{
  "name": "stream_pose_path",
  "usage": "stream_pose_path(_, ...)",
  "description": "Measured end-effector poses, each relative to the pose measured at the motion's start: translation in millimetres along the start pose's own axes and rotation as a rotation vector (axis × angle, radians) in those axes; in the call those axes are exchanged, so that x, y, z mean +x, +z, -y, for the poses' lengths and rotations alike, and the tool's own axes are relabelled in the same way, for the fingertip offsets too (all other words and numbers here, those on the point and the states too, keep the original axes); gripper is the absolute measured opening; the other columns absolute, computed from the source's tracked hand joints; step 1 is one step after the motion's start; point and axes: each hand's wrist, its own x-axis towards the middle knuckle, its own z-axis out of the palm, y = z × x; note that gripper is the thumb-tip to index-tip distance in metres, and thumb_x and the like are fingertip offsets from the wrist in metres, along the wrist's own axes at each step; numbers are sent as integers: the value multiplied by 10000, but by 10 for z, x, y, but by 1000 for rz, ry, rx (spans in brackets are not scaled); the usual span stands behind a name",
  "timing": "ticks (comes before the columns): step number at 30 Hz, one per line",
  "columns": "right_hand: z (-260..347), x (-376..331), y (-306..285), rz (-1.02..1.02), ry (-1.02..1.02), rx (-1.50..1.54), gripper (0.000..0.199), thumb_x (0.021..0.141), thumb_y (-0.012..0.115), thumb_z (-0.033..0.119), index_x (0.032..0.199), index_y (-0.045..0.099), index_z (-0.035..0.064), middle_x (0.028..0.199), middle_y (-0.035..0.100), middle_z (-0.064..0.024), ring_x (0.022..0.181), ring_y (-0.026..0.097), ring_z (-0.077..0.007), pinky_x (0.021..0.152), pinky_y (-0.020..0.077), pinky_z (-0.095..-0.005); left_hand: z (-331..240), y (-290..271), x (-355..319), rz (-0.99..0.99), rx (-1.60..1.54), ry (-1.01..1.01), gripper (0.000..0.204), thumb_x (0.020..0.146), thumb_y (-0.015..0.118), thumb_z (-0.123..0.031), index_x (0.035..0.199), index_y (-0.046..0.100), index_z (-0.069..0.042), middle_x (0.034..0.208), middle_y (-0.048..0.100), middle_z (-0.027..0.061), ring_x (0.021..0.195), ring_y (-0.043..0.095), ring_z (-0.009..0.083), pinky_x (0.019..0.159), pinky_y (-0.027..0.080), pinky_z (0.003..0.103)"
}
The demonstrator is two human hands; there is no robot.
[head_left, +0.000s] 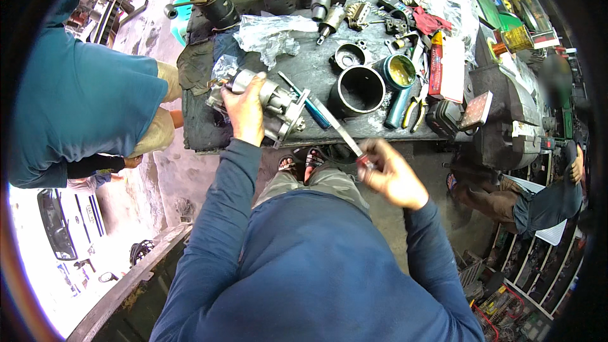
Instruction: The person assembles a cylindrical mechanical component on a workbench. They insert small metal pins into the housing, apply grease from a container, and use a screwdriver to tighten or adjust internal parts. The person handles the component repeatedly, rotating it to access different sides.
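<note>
My left hand (246,114) is closed around a silver metal starter motor (276,98) that lies near the front left edge of the workbench. In my right hand (394,178), above the bench's front edge, is a long flat-shafted screwdriver (345,136) with a red handle. Its shaft slants up and left, its tip close to the motor's flanged end; whether they touch I cannot tell. Just right of the motor lies a blue-handled tool (315,114). A black metal cylinder (337,102) stands open end up beside it, with an open tin of yellowish grease (400,71) to its right.
Yellow-handled pliers (415,111), a red and white box (446,71) and a clear plastic bag (269,33) lie on the workbench (304,57). Metal parts (332,19) crowd its back. One person (95,88) stands at left; another (538,206) is at right.
</note>
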Motion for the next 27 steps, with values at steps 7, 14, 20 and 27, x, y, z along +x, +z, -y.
stream_pose_path(7, -181, -69, 418, -71, -105, 28, 364, 972, 641, 26, 1328, 586, -25, 1153, 691, -95, 1048, 632, -144, 932, 512, -292, 42, 107, 117, -33, 132, -1, 547, 800, 827, -37, 1202, 465, 40, 1078, 626, 114, 939, 601, 164, 863, 501, 314)
stream_pose_path(14, -354, 184, 172, -83, -87, 117, 298, 997, 658, 80, 1264, 626, -46, 1069, 712, -81, 963, 620, -111, 878, 513, -282, 82, 169, 170, -95, 178, 27, 524, 769, 843, -97, 1130, 482, 22, 1012, 647, 95, 851, 620, 166, 803, 524, 325)
stream_pose_path(20, -327, 313, -32, -24, -17, 126, 278, 991, 665, 89, 1232, 637, -46, 1048, 713, -85, 952, 614, -111, 858, 512, -275, 75, 183, 159, -113, 197, 47, 479, 764, 842, -108, 1093, 518, 21, 971, 658, 93, 827, 622, 172, 781, 522, 331)
stream_pose_path(27, -350, 364, -88, -1, -53, 106, 292, 998, 656, 95, 1257, 631, -36, 1049, 712, -65, 865, 568, -86, 773, 475, -257, 44, 184, 132, -108, 212, 36, 472, 766, 842, -117, 1086, 529, 33, 971, 667, 96, 836, 627, 177, 793, 520, 325)
